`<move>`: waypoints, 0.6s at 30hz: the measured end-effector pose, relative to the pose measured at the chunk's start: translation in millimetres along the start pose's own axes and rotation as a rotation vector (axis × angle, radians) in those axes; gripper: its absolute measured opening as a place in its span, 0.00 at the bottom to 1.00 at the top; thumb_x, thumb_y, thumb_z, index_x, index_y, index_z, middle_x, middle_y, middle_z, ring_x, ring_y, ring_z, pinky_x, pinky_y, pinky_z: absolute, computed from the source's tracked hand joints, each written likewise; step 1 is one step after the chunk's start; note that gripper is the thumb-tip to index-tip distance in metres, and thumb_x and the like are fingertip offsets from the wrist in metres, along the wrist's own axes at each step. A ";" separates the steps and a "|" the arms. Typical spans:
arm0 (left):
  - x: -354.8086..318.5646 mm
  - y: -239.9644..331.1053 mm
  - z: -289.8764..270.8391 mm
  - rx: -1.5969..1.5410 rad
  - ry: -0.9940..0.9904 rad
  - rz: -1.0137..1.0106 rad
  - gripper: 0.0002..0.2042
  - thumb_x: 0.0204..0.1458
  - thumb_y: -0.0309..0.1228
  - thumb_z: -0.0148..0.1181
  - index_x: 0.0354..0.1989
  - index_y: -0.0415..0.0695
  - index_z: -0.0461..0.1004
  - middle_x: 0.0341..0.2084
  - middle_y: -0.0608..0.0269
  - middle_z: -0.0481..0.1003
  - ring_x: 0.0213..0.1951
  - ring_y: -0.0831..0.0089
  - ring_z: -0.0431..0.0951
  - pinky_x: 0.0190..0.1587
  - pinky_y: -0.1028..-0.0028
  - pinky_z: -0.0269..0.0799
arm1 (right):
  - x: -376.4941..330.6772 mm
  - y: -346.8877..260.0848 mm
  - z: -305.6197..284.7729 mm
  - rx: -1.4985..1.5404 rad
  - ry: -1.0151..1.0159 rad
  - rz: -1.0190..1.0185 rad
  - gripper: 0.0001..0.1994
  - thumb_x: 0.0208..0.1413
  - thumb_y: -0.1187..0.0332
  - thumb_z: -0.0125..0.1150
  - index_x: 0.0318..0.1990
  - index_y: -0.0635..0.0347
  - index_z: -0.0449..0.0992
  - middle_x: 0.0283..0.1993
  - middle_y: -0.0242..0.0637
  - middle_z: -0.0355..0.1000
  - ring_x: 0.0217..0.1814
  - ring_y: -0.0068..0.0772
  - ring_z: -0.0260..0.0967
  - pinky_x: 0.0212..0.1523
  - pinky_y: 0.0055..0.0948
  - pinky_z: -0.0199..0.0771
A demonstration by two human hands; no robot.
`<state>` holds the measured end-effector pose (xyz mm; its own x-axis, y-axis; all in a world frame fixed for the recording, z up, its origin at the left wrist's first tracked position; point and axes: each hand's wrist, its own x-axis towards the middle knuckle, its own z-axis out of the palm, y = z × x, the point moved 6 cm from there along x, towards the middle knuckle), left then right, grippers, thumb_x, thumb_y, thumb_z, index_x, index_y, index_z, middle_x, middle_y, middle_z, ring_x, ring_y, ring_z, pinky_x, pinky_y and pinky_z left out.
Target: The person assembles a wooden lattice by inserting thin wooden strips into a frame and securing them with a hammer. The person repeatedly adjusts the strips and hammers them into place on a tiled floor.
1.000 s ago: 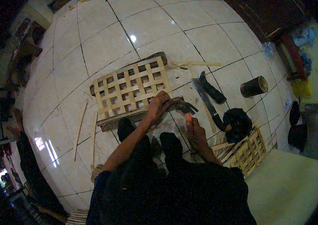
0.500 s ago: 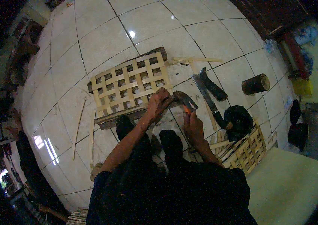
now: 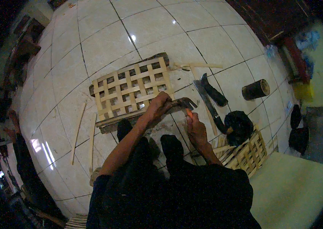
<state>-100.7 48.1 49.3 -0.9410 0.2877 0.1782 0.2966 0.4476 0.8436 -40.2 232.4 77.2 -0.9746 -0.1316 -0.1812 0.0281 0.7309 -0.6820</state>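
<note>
The left hand (image 3: 158, 107) is gripping the dark strip (image 3: 176, 105) at the bamboo lattice's (image 3: 131, 91) near edge; the right hand (image 3: 195, 128), clenched, is sitting just beside its right end.

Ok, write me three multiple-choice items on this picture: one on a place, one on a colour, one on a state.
1. Where does the bamboo lattice panel lie?
A. on the tiled floor, in front of the person
B. leaning upright against a wall
C. on a workbench

2. What colour is the bag at the person's right?
A. white
B. black
C. red

3. What is the left hand doing?
A. hanging free in the air
B. resting flat on a knee
C. gripping a dark curved tool at the lattice's near edge

Key: 1 A, the lattice lies flat on the pale tiles beyond the person's feet. 2 B, the crumpled bag beside the long knife is black. 3 C, the fingers are wrapped around the tool, while the right hand holds something small and orange close by.
</note>
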 end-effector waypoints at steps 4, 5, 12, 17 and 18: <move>0.2 -0.4 2.0 0.043 0.004 -0.002 0.09 0.49 0.24 0.60 0.35 0.38 0.66 0.30 0.51 0.67 0.35 0.52 0.69 0.37 0.61 0.66 | 7.8 -5.2 -2.8 -0.089 -0.117 0.098 0.16 0.65 0.59 0.41 0.52 0.59 0.62 0.34 0.56 0.73 0.34 0.60 0.72 0.32 0.53 0.72; -1.8 -3.3 3.1 0.030 0.004 -0.020 0.09 0.49 0.24 0.59 0.35 0.38 0.65 0.30 0.51 0.66 0.34 0.52 0.69 0.37 0.61 0.66 | 7.6 -16.7 -7.9 -0.048 -0.110 0.073 0.16 0.65 0.59 0.41 0.52 0.60 0.63 0.33 0.56 0.73 0.33 0.60 0.72 0.31 0.53 0.72; 1.6 -16.7 12.7 0.062 0.002 0.015 0.10 0.48 0.24 0.59 0.34 0.36 0.64 0.30 0.49 0.65 0.33 0.52 0.68 0.37 0.60 0.65 | 19.0 -1.7 12.9 -0.172 -0.123 0.064 0.14 0.65 0.60 0.43 0.47 0.62 0.62 0.24 0.58 0.70 0.28 0.65 0.69 0.29 0.54 0.66; -0.5 -25.1 13.7 0.059 0.016 -0.021 0.10 0.51 0.28 0.59 0.35 0.39 0.64 0.29 0.48 0.66 0.31 0.52 0.66 0.34 0.60 0.65 | 14.2 -38.4 -8.6 -0.111 -0.061 -0.067 0.13 0.63 0.64 0.46 0.49 0.62 0.62 0.27 0.58 0.71 0.31 0.66 0.70 0.31 0.55 0.67; -1.5 -28.4 16.4 0.081 0.012 -0.009 0.10 0.51 0.27 0.59 0.35 0.40 0.64 0.29 0.48 0.66 0.30 0.51 0.66 0.34 0.60 0.65 | 11.7 -42.8 -12.3 -0.046 -0.046 -0.048 0.13 0.63 0.64 0.46 0.49 0.62 0.62 0.28 0.58 0.71 0.31 0.66 0.70 0.31 0.55 0.67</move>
<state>-105.0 48.8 16.8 -0.9456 0.2732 0.1769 0.2995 0.5177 0.8014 -55.5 207.8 112.9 -0.9634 -0.1968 -0.1821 -0.0295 0.7529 -0.6575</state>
